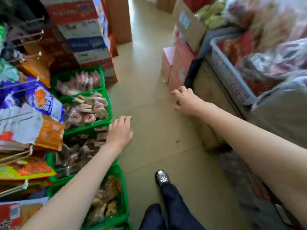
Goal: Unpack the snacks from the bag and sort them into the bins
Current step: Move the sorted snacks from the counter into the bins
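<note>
Several green bins line the floor on my left. The far one (101, 70) holds pink wrapped snacks, the one after it (108, 103) round pastel biscuits, then a bin (89, 128) of brown bars, and the nearest (123, 196) golden crisps. My left hand (120, 133) hovers at the outer rim of the brown-bar bin, fingers extended and holding nothing. My right hand (184, 101) reaches ahead over the floor near a dark object (192, 73) beside a pink box (177, 63). Its fingers are loosely curled and empty. No bag is plainly in view.
Stacked cartons (86, 30) stand behind the bins. Hanging snack packets (29, 113) fill the left rack. A grey basket (232, 77) of red packets and clear plastic bags of goods (279, 55) crowd the right. My foot (162, 177) is on the tiled aisle between them.
</note>
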